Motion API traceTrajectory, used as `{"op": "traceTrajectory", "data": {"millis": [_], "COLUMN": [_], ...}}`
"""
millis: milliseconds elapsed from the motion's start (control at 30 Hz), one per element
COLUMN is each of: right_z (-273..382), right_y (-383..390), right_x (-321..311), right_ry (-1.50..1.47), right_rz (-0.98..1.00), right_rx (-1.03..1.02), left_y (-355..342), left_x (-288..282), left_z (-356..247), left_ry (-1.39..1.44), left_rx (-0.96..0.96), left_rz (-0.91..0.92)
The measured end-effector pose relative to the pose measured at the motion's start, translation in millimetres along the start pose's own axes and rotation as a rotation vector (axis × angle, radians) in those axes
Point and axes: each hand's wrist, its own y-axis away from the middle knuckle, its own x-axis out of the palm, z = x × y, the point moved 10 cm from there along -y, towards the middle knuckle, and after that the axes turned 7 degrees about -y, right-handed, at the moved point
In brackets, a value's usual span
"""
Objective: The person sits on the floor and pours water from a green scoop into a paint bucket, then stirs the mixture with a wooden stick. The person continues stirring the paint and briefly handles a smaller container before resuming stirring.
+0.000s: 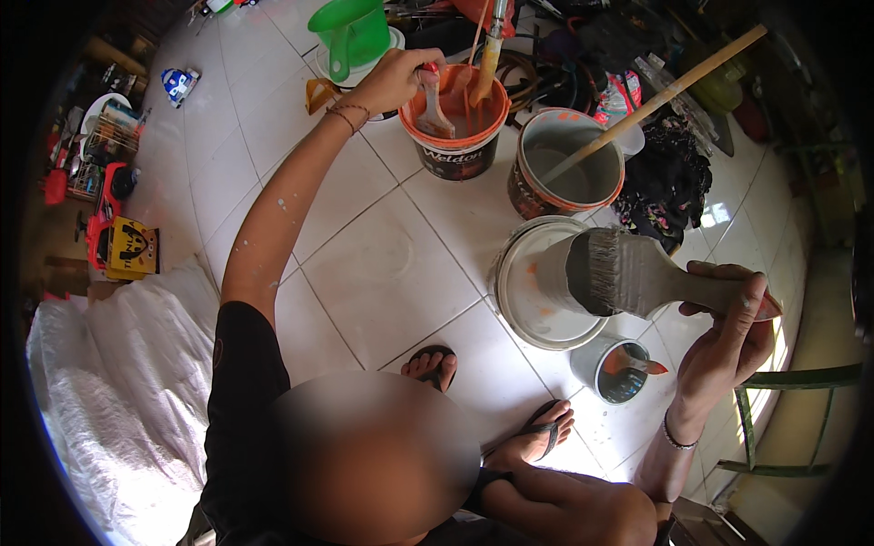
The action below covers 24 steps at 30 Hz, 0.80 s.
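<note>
My left hand (398, 80) is closed on the red handle of a paintbrush (432, 105). Its bristles point down inside a dark bucket with an orange-smeared rim (452, 166), which also holds another wooden-handled brush (489, 65). On the right, my right hand (731, 323) grips a wide paintbrush (648, 278) by the handle. Grey paint coats that brush, and its bristles point left above a pale round lidded bucket (523, 314). Behind it stands a bucket with grey paint inside (525, 187), a long wooden stick (660, 100) leaning out of it.
A small grey pot (587, 369) with a brush inside stands near my feet. At the back are a green dipper (362, 32) and a clutter of tools. Dark cloth (669, 177) lies right of the buckets; white sheeting (123, 373) and toys line the left.
</note>
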Motion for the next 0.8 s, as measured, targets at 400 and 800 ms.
{"op": "traceTrajectory", "data": {"millis": [400,800], "right_z": [-11,-25], "right_y": [-4,-1], "right_x": [-18,-33], "right_ry": [-0.085,-0.051], "right_rz": [-0.109,-0.225], "right_rx": [0.067,0.115], "left_y": [-6,18], "left_x": [-2,-54], "left_z": [7,1], "left_ry": [-0.048,-0.004], "left_rx": [-0.024,-0.113], "left_rz": [-0.020,-0.355]}}
